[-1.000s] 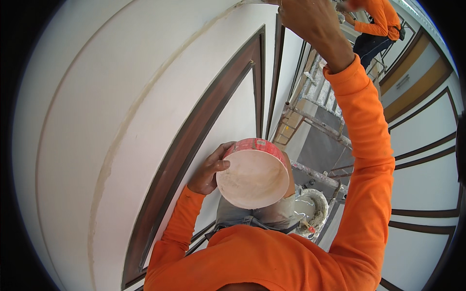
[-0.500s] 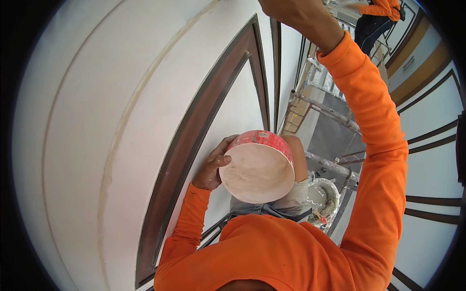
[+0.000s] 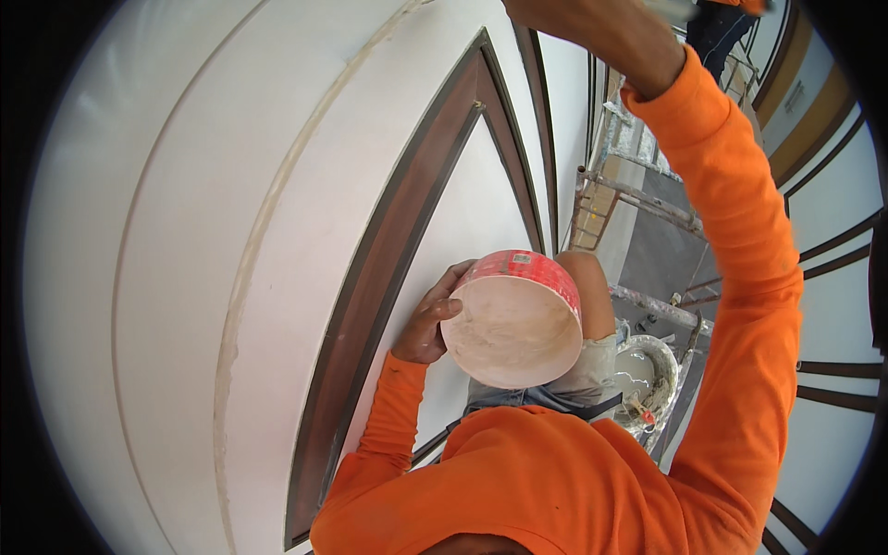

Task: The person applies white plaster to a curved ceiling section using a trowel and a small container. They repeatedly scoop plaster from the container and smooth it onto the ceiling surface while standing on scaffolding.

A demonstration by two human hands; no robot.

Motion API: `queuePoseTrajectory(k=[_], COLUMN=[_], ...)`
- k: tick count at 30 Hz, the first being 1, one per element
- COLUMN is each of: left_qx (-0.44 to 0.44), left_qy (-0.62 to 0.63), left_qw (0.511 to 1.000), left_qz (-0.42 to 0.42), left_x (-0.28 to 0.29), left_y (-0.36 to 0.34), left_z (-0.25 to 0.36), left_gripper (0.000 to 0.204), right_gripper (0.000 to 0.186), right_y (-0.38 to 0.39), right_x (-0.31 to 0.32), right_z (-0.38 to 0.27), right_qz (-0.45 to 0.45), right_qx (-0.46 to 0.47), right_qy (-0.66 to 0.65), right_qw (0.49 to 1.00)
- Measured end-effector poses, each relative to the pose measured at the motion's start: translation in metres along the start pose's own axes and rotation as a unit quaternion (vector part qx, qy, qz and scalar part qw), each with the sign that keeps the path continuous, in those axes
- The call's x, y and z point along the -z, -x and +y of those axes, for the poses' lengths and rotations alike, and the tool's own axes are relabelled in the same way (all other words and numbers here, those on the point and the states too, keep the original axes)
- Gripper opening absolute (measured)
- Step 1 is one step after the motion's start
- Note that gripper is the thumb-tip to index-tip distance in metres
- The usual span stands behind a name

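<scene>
My left hand (image 3: 433, 314) is closed round the side of a round, red-rimmed container (image 3: 511, 331) with a pale, smeared interior, held tilted above my lap. My right arm is raised along the right, and my right hand (image 3: 592, 30) reaches the top edge, its fingers cut off, so what it holds is hidden. Just left of that hand, a thin beige filler line (image 3: 276, 194) curves down the white wall (image 3: 166, 277), beside a brown wooden frame (image 3: 379, 277).
Below on the right are paint-spattered scaffold bars (image 3: 638, 203) over grey flooring (image 3: 652, 264) and a spattered bucket (image 3: 638, 370) holding whitish material and a red-handled tool. A co-worker in dark trousers (image 3: 717, 37) is at the top right. White panels with dark trim line the right side.
The view has shifted, so the wall, container and my arms sit farther right in the picture. The co-worker has slipped mostly out past the top edge. My left hand still grips the container.
</scene>
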State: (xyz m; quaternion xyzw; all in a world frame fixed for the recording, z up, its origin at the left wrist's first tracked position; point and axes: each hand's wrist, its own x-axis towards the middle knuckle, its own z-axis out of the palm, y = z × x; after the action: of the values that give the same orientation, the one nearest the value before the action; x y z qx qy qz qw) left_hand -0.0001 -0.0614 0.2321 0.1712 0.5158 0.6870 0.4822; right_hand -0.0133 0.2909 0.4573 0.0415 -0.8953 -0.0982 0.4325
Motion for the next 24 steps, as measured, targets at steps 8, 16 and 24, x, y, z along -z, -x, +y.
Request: queuePoseTrajectory(k=[8, 16, 24], left_qx=[-0.004, 0.003, -0.008], left_qy=[0.010, -0.004, -0.017], left_qw=[1.000, 1.000, 1.000], left_qz=[-0.008, 0.012, -0.010], left_x=[-0.002, -0.007, -0.005], left_y=[0.000, 0.001, 0.003], left_z=[0.001, 0.003, 0.004], left_gripper=[0.100, 0.105, 0.103], right_gripper=[0.039, 0.040, 0.048], right_y=[0.014, 0.004, 0.019], right_x=[-0.001, -0.032, -0.052], right_z=[-0.035, -0.031, -0.048], right_qz=[-0.046, -0.012, 0.000], right_qx=[-0.061, -0.062, -0.055], right_qy=[-0.034, -0.027, -0.102], right_qw=[0.997, 0.998, 0.993])
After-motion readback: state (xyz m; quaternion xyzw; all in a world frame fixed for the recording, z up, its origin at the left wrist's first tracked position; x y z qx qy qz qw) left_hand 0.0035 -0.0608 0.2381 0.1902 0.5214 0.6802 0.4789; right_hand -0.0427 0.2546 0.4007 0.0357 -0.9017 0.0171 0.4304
